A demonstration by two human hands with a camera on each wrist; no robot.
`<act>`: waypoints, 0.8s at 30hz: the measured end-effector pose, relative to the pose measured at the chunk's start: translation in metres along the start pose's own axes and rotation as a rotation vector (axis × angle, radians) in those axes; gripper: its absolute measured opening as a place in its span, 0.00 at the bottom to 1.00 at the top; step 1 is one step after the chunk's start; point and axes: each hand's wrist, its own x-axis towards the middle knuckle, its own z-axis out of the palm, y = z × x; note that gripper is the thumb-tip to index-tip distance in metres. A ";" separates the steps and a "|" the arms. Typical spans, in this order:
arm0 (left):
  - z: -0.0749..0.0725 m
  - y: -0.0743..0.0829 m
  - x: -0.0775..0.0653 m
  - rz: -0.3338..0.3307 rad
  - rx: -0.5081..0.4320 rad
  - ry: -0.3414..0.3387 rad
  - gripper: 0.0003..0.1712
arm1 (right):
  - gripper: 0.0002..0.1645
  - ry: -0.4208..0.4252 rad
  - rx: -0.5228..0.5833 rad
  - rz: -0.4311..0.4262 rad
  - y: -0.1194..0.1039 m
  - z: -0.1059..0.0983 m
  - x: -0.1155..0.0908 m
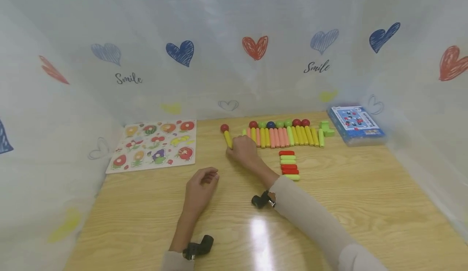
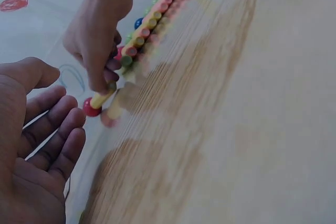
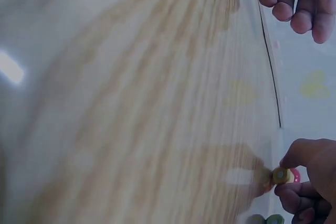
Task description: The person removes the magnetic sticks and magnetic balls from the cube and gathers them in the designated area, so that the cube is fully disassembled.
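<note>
My right hand (image 1: 244,151) pinches a yellow stick (image 1: 228,139) between thumb and finger, left of a row of sticks. A red ball (image 1: 224,128) sits at the stick's far end; the right wrist view shows the stick's round end (image 3: 281,175) with the ball behind. Yellow, pink and green sticks (image 1: 277,137) lie side by side, partly hidden by this hand at the left. Red, green and blue balls (image 1: 270,124) line the row's far side. Nearer me, my left hand (image 1: 200,187) hangs over the table with fingers loosely bent, holding nothing.
Short red and light green sticks (image 1: 289,166) lie in a small column below the row. A fruit picture board (image 1: 157,146) lies at the left. At the right are green block pieces (image 1: 326,129) and a blue box (image 1: 356,124). A curtain (image 1: 219,51) rises behind the table (image 1: 146,222).
</note>
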 end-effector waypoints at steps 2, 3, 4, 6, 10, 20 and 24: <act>-0.001 -0.001 0.000 -0.010 -0.002 -0.005 0.09 | 0.23 -0.008 -0.008 0.012 0.000 -0.002 -0.002; -0.001 -0.001 0.000 -0.015 -0.003 -0.010 0.08 | 0.24 -0.011 -0.016 0.019 0.000 -0.003 -0.002; -0.002 -0.001 0.001 -0.018 -0.003 -0.015 0.09 | 0.24 -0.014 -0.022 0.026 0.000 -0.004 -0.003; -0.002 -0.002 0.001 -0.027 -0.002 -0.024 0.09 | 0.26 -0.018 -0.029 0.040 0.001 -0.006 -0.005; -0.002 -0.003 0.000 -0.034 0.001 -0.028 0.09 | 0.27 -0.013 -0.036 0.045 0.002 -0.009 -0.007; -0.001 -0.003 0.001 -0.024 0.018 -0.039 0.09 | 0.26 0.002 -0.019 0.075 0.009 -0.007 -0.010; 0.000 -0.003 0.000 -0.028 0.002 -0.040 0.09 | 0.27 0.001 -0.011 0.075 0.011 -0.008 -0.012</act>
